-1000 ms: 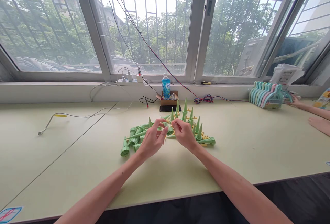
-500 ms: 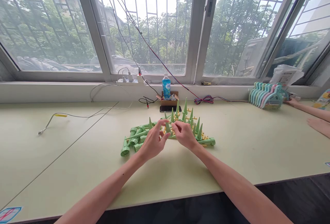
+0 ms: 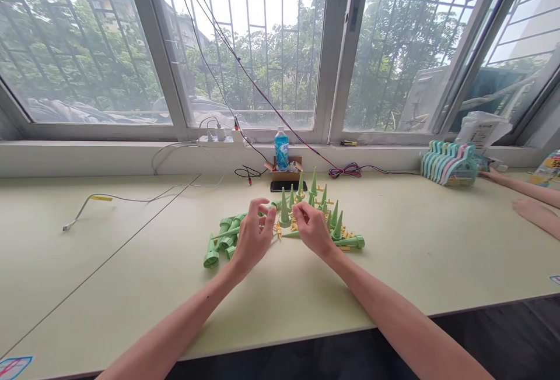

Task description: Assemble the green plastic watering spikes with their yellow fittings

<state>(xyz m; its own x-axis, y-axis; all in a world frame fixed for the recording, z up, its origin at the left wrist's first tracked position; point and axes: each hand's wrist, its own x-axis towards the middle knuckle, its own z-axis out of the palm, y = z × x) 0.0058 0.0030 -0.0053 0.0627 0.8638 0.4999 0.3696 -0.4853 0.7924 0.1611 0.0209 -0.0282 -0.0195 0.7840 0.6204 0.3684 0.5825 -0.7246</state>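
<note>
My left hand (image 3: pixel 256 233) hovers left of an upright green cone-shaped spike (image 3: pixel 284 210), its fingers bent but apart, with nothing visible between them. My right hand (image 3: pixel 312 229) is closed in a pinch just right of that spike; whatever sits between the fingertips is too small to make out. Between the hands, a small yellow plastic valve-like piece (image 3: pixel 279 230) shows near my left fingers. Several green spikes (image 3: pixel 336 225) with wide round bases stand behind and beside my right hand, among small yellow pieces (image 3: pixel 345 233). More green spikes (image 3: pixel 211 256) lie in a pile left of my left hand.
A blue-labelled bottle (image 3: pixel 282 150) stands by a small cardboard box (image 3: pixel 286 175), with a dark phone (image 3: pixel 289 186) in front. A coiled cable (image 3: pixel 347 170) and a row of pastel hangers (image 3: pixel 450 164) are to the right. Another person's hands (image 3: pixel 529 210) rest at the far right.
My left hand has drawn back to the left and its fingers have spread, exposing the upright green spike between my hands. My right hand stays pinched in nearly the same place.
</note>
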